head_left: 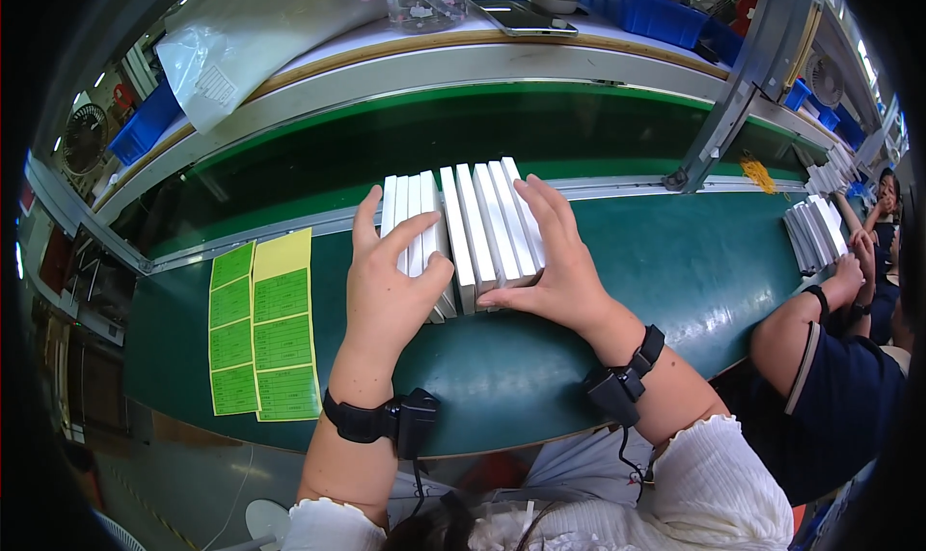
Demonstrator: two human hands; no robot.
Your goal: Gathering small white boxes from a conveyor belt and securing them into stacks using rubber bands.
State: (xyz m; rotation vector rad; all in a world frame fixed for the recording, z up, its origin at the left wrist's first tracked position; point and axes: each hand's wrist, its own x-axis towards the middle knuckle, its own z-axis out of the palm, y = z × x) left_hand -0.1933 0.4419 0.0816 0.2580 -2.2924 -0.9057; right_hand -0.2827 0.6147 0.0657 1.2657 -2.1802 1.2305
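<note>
Several slim white boxes stand on edge side by side on the green table, in a left group (pixel 415 204) and a right group (pixel 492 223) with a narrow gap between them. My left hand (pixel 391 266) grips the left group, one finger along its outer side and the bent index finger and thumb at its inner side. Around the outer right side of the right group, my right hand (pixel 564 266) is closed, thumb at the near end and fingers toward the far end. Black bands with small modules sit on both wrists.
Sheets of green labels (pixel 282 344) lie on the table (pixel 627 252) to the left. A metal rail and a dark green belt run behind the boxes; above is a shelf with a phone (pixel 526 17) and blue bins. At right, another person's hands are by more white boxes (pixel 815 231).
</note>
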